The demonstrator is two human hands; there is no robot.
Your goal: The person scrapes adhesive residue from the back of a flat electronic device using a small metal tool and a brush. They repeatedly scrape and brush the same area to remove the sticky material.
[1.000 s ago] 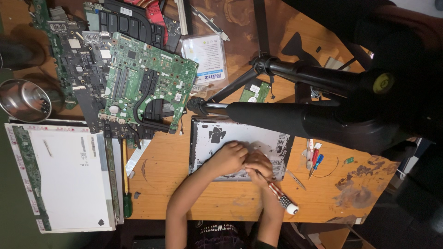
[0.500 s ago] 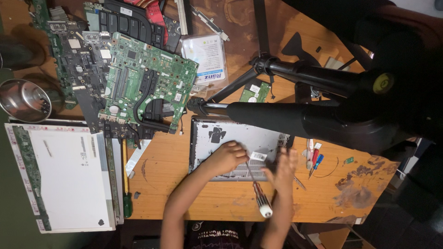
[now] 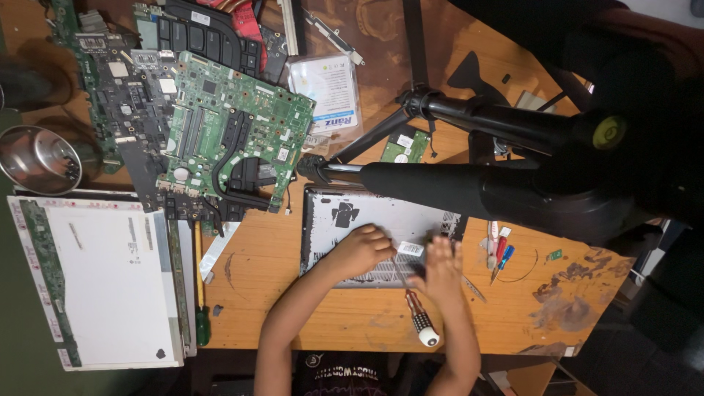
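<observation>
I see my right hand [image 3: 442, 270] gripping the black-and-red screwdriver with a white cap [image 3: 415, 311]; its shaft slants up-left onto the grey laptop base panel [image 3: 345, 231]; my left hand [image 3: 361, 251] rests curled, empty, just beside the tip.

My left hand [image 3: 361, 251] sits on the laptop base [image 3: 345, 235], which looks like matt grey metal with scuffed paint, and my right hand [image 3: 442, 270] has a screwdriver [image 3: 415, 308] with a thin shiny metal shaft and a knurled plastic grip. The table [image 3: 286, 308] is worn, stained orange wood. That steel bowl [image 3: 38, 158] is glossy, the green motherboard [image 3: 227, 139] has a dull finish, and the tripod [image 3: 469, 183] is matt black.
</observation>
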